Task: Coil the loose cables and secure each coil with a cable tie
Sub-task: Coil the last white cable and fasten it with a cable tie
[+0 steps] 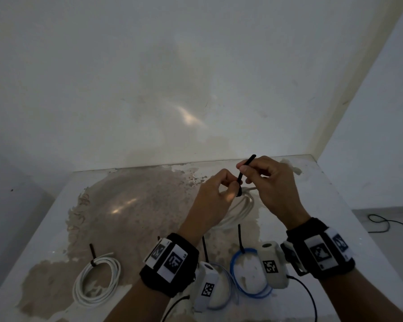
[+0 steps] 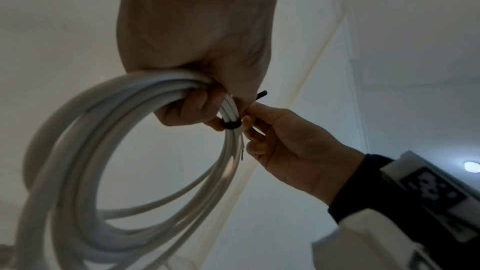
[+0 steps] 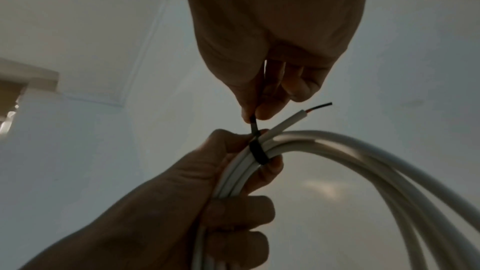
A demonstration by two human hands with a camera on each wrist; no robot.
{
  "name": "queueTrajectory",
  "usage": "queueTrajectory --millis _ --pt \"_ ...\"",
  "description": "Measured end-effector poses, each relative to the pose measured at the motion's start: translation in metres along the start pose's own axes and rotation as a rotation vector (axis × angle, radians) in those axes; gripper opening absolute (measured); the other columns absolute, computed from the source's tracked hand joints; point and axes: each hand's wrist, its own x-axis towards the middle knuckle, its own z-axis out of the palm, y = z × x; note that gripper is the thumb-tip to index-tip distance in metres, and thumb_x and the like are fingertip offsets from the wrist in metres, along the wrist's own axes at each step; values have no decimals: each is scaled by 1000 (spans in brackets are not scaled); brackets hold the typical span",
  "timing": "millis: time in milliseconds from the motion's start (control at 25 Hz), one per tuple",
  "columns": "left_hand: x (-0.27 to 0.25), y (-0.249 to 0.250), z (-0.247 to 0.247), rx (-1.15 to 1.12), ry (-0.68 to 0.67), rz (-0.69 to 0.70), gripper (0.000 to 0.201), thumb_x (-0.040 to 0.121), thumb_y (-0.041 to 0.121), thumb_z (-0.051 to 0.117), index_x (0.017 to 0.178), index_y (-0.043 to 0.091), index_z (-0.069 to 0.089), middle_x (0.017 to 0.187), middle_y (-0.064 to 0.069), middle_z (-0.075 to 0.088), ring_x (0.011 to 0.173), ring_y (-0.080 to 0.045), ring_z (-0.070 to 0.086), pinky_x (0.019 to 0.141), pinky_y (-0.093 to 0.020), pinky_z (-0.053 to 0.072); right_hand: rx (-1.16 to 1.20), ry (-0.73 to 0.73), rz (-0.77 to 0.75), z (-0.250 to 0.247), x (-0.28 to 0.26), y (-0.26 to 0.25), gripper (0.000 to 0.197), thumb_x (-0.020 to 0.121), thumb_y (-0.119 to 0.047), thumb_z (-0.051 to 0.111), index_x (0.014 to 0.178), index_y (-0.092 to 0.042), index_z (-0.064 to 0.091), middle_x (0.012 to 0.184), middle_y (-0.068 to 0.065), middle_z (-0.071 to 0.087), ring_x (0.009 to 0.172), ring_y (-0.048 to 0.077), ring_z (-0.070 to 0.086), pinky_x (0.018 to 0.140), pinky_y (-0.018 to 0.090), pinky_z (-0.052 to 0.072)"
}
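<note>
Surface point(image 1: 56, 217) in the head view is white with large worn brown patches, set into a corner of plain white walls point(image 1: 196, 66); a black cord point(image 1: 386, 220) lies on the floor at right. Three tied coils rest on the near edge: a white coil point(image 1: 98, 282), a blue coil point(image 1: 249, 273), and a third partly hidden under the left wrist unit. Both hands are raised above the surface's far part, close together. The left hand point(image 1: 215, 196) grips the white cable coil point(image 1: 240, 210); the right hand point(image 1: 269, 180) pinches the black cable tie point(image 1: 246, 168).

Left wrist view: curled left-hand fingers point(image 2: 187, 108) clasp the bundled loops, which hang below; the tie's band encircles them just beside the fingertips.

Right wrist view: right thumb and forefinger pinch the tie's tail directly above the band; a stripped cable end point(image 3: 306, 112) projects beyond it.
</note>
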Motion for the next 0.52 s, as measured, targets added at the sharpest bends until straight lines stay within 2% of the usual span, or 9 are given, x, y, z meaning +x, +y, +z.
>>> queueTrajectory --millis 80,160,240,280,320,360,440,480,520 --pt "3 -4 1 49 -18 1 12 95 18 51 86 15 58 85 7 65 83 -7 60 75 -23 46 32 16 41 3 -1 3 12 91 -14 67 94 -21 77 89 -10 73 73 4 66 68 21 52" --pt "5 -11 4 -5 -15 -53 14 97 19 49 88 16 59 79 6 63 65 -5 57 60 -20 45 -23 -35 46 -1 -3 9 14 94 -19 65 102 -27 73 96 -16 71 83 -2 64 70 11 47" --pt "7 -19 10 -248 -7 -189 20 101 20 45 91 10 59 60 2 49 40 -8 39 41 -21 32 -182 -222 38 -10 -8 16 22 97 -29 59 119 -33 63 104 -20 65 91 -6 61 71 6 44" --pt "8 -19 14 -385 -30 -272 23 102 22 44 97 5 58 59 -4 41 38 -10 31 39 -22 26 -208 -313 59 -13 -14 21 24 99 -32 54 122 -32 60 103 -18 66 89 -5 62 71 7 46" --pt "7 -20 19 -485 -58 -334 25 102 23 44 104 2 57 63 -9 37 39 -11 31 40 -22 26 -179 -362 92 -15 -22 26 21 101 -31 50 119 -27 60 94 -12 67 80 -1 64 66 10 48" --pt "6 -22 26 -505 -95 -371 26 102 25 45 111 4 57 69 -10 43 42 -13 38 42 -23 31 -152 -365 133 -19 -32 36 19 103 -29 46 112 -22 61 82 -7 66 66 3 63 58 15 49" --pt "0 -36 35 -333 -176 -390 29 101 34 47 124 19 56 91 0 63 67 -12 64 58 -20 46 -103 -276 256 -32 -51 66 23 105 -25 42 98 -12 60 64 -2 54 49 14 50 47 30 43" --pt "-5 -46 35 -213 -209 -387 33 100 38 48 129 25 53 106 5 64 83 -9 67 66 -18 48 -78 -198 357 -43 -63 88 26 105 -23 40 94 -8 58 61 0 48 47 16 42 47 33 38" --pt "-12 -60 30 -126 -226 -396 35 99 40 48 131 26 52 116 7 62 90 -6 67 69 -15 48 -54 -110 474 -55 -75 112 29 106 -22 40 92 -4 56 60 1 44 48 17 37 49 34 34"
